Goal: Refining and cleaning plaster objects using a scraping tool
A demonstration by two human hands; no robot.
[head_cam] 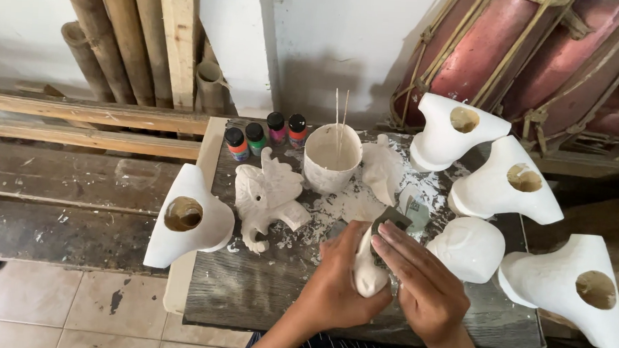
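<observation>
- Left hand (339, 283) wraps one small white figure (368, 274) at the table's (249, 290) front edge.
- Right hand (423, 287), fingers flat together, presses sandpaper (390, 218) onto it.
- Four holed white casts, one elephant (267, 196), one cup (332, 156) with two sticks.
- Four paint bottles (266, 134) behind.

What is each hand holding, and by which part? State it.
Left hand grips the small white carving around its body; right hand presses grey sandpaper against it with its fingers.
</observation>
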